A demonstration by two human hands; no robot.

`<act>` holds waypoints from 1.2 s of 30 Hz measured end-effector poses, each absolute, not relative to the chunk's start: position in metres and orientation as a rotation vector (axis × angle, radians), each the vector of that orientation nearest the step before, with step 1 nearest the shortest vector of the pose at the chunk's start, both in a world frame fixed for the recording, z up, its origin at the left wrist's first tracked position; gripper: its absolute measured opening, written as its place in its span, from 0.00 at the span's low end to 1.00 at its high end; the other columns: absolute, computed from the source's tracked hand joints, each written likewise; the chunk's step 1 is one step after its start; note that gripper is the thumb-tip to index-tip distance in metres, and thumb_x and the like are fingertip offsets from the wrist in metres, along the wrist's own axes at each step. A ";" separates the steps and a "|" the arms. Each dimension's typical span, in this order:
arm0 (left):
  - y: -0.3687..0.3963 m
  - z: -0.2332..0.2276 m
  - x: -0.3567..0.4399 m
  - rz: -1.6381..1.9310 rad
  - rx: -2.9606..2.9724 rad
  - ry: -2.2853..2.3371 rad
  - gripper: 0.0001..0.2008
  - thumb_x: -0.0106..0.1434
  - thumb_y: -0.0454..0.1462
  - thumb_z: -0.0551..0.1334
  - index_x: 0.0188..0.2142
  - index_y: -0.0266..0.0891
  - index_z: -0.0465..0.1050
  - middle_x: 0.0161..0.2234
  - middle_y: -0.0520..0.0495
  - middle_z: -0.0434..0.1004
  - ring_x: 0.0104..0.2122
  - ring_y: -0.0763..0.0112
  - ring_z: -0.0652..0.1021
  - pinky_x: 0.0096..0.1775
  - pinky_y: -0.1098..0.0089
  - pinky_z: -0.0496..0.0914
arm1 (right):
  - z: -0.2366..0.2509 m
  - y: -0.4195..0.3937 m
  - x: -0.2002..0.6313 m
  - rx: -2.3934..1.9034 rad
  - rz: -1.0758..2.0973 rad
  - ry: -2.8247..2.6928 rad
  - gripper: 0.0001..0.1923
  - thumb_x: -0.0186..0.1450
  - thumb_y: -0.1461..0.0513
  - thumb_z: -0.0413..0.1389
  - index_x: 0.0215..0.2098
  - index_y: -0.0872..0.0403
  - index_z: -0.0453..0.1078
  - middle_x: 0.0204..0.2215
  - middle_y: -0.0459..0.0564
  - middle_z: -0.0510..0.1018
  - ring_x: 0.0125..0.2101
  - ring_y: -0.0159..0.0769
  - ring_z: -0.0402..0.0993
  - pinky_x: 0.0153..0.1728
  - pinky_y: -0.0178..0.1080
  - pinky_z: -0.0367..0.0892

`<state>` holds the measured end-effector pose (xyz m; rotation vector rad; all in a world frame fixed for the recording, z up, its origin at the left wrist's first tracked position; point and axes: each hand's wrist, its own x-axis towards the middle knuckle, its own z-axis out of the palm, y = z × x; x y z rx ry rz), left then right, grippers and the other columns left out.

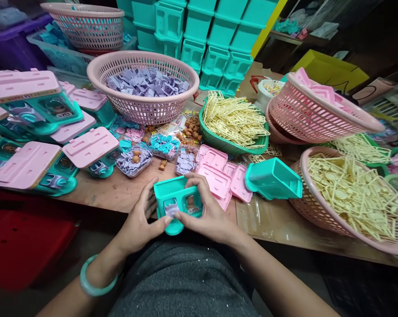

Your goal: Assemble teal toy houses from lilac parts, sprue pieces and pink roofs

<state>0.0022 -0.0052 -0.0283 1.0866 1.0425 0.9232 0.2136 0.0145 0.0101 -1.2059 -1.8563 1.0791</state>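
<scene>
At lower centre, both hands hold a teal toy housing of smooth, slightly glossy moulded plastic. The worktable is bare, matt, scuffed wood. The pink basket at upper centre is perforated plastic; its lilac parts look matt plastic. The bangle at lower left shines like polished stone.

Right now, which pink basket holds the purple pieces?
The round pink basket at centre back, full of purple pieces; the pink baskets on the right hold cream or pink parts.
</scene>
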 end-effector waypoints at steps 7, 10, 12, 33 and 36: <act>-0.004 -0.043 -0.003 0.851 1.887 1.077 0.59 0.58 0.36 0.72 0.74 0.52 0.29 0.72 0.35 0.51 0.70 0.44 0.59 0.67 0.45 0.59 | -0.026 0.003 0.237 -1.043 0.743 -2.113 0.48 0.66 0.60 0.65 0.72 0.43 0.39 0.72 0.62 0.45 0.73 0.53 0.43 0.66 0.63 0.58; -0.001 -0.048 -0.004 0.855 1.893 1.049 0.58 0.59 0.38 0.73 0.74 0.51 0.32 0.71 0.34 0.53 0.69 0.44 0.62 0.66 0.47 0.62 | -0.030 0.003 0.240 -1.047 0.713 -2.172 0.42 0.65 0.60 0.65 0.70 0.40 0.48 0.73 0.59 0.42 0.73 0.54 0.45 0.64 0.63 0.62; -0.001 -0.049 -0.003 0.873 1.876 1.052 0.55 0.61 0.38 0.72 0.74 0.50 0.35 0.70 0.34 0.55 0.68 0.44 0.63 0.66 0.48 0.63 | -0.029 0.004 0.240 -1.013 0.709 -2.200 0.39 0.65 0.61 0.65 0.68 0.40 0.52 0.74 0.57 0.39 0.73 0.54 0.46 0.63 0.63 0.65; 0.001 -0.053 -0.009 0.882 1.854 1.002 0.50 0.61 0.35 0.71 0.74 0.46 0.43 0.67 0.37 0.60 0.66 0.52 0.66 0.66 0.57 0.64 | -0.030 0.000 0.239 -1.043 0.609 -2.228 0.25 0.70 0.59 0.60 0.62 0.55 0.62 0.72 0.60 0.50 0.71 0.55 0.51 0.67 0.60 0.61; 0.000 -0.055 -0.013 0.820 1.792 1.041 0.52 0.59 0.39 0.73 0.73 0.54 0.43 0.68 0.39 0.60 0.65 0.47 0.67 0.64 0.52 0.66 | -0.026 0.003 0.237 -1.054 0.663 -2.190 0.27 0.69 0.59 0.61 0.63 0.51 0.61 0.70 0.60 0.54 0.70 0.54 0.54 0.65 0.60 0.64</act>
